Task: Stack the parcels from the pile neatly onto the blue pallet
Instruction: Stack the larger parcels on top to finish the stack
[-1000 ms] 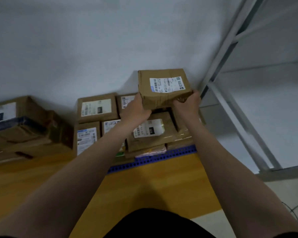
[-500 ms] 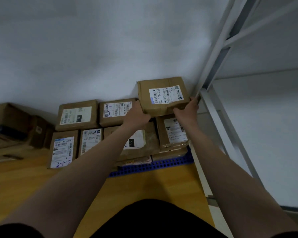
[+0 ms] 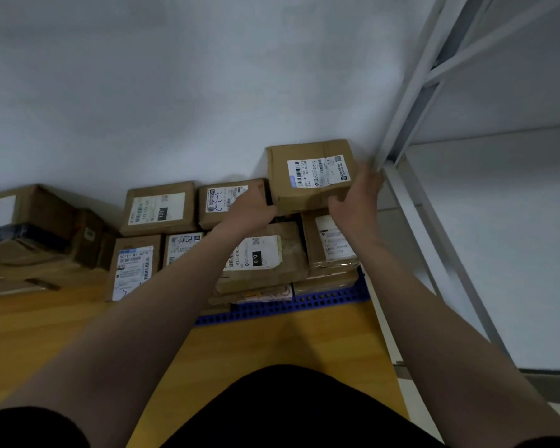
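Both hands grip one brown parcel (image 3: 307, 156), the left hand (image 3: 251, 210) at its lower left corner and the blurred right hand (image 3: 358, 197) round its right side. It tops the back right stack on the blue pallet (image 3: 304, 306). Several stacked parcels (image 3: 285, 253) already sit there, and more wait in the pile (image 3: 29, 227) to the left.

One pallet (image 3: 304, 303) (at least nine parcels (image 3: 157, 208))

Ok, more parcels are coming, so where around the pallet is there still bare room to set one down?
Bare: the wooden floor before the pallet, and the pallet's thin front strip. Crowded: the far right corner, where the left hand and right hand hold a parcel beside the metal rack.
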